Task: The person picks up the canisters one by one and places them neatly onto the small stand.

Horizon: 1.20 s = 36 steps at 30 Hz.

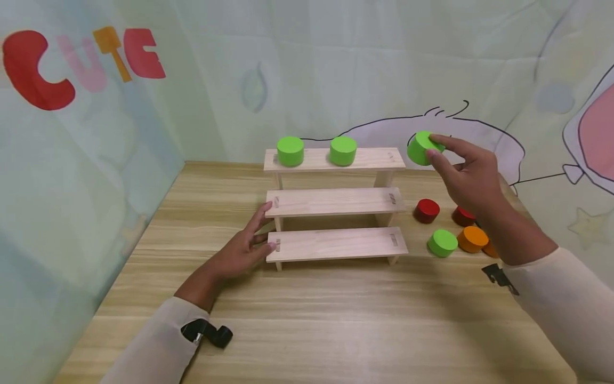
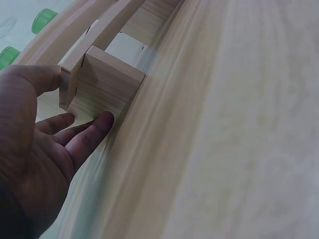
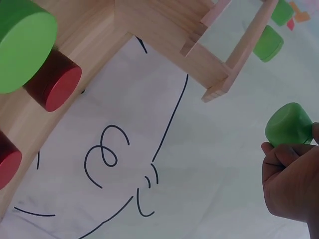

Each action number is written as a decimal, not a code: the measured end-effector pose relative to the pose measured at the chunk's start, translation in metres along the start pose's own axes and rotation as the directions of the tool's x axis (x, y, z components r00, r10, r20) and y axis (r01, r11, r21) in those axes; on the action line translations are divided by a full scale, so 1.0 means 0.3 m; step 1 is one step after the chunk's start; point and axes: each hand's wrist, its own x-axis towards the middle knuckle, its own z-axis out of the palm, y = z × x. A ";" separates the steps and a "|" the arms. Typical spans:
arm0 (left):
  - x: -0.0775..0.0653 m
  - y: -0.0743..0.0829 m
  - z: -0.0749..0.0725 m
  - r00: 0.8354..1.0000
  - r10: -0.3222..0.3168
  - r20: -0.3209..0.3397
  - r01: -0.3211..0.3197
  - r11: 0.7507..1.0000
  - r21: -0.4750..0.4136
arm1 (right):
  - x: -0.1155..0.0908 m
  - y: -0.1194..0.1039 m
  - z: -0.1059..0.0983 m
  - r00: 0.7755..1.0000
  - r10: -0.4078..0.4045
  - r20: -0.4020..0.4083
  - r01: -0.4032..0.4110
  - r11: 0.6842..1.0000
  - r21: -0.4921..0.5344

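Note:
A small wooden three-tier stand (image 1: 336,200) is on the table. Two green cylinders (image 1: 290,151) sit on its top shelf, at the left and near the middle. My right hand (image 1: 472,173) pinches another green cylinder (image 1: 421,148) between thumb and fingers, raised just right of the top shelf; the right wrist view shows this cylinder (image 3: 286,124) held at the fingertips. At the stand's left end, my left hand (image 1: 240,250) rests with fingers extended. Its thumb touches the lowest shelf's end (image 2: 67,87), while the other fingers spread beside the stand's leg.
Right of the stand, on the table, are two red cylinders (image 1: 426,211), a green cylinder (image 1: 443,243) and orange cylinders (image 1: 473,239), partly hidden by my right forearm. A printed cloth backdrop (image 1: 307,69) hangs behind and along the left side of the wooden table (image 1: 326,320).

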 end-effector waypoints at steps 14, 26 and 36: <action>0.003 -0.008 -0.002 1.000 -0.004 -0.005 0.004 1.000 0.031 | 0.095 -0.025 0.108 0.993 -0.026 0.115 0.026 1.000 0.007; 0.004 -0.003 -0.001 1.000 -0.002 0.000 0.002 1.000 0.020 | 0.129 -0.019 0.178 0.985 0.013 0.173 -0.010 1.000 -0.018; 0.005 -0.002 0.001 1.000 -0.007 0.000 0.007 1.000 0.006 | 0.131 -0.020 0.205 0.973 0.097 0.210 -0.089 0.995 -0.050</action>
